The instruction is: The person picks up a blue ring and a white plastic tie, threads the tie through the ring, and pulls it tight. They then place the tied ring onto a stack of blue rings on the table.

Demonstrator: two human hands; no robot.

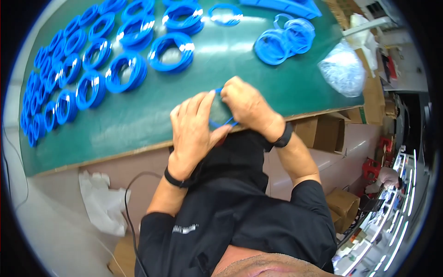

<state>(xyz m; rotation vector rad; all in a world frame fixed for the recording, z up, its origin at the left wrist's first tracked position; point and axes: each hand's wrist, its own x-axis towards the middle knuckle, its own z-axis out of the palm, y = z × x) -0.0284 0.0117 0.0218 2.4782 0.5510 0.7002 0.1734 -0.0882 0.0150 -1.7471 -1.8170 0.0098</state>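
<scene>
At the near edge of the green table, a thin blue ring (215, 124) is held between my two hands. My left hand (190, 123) grips its left side, with the fingers along the far part and the thumb at the near part. On the opposite side my right hand (248, 102) is closed on the ring with curled fingers. Part of the ring is hidden behind both hands. Beyond my hands, on the right, loose blue rings (272, 47) lie overlapping. The nearest stack of blue rings (154, 57) stands to the far left of my hands.
Many stacks of blue rings (112, 76) fill the left of the green table (221, 60). A blue tray (281, 5) sits at the far edge, and a clear plastic bag (344, 69) at the right. Below the table edge are open cardboard boxes (328, 134) and a dark cable (128, 203).
</scene>
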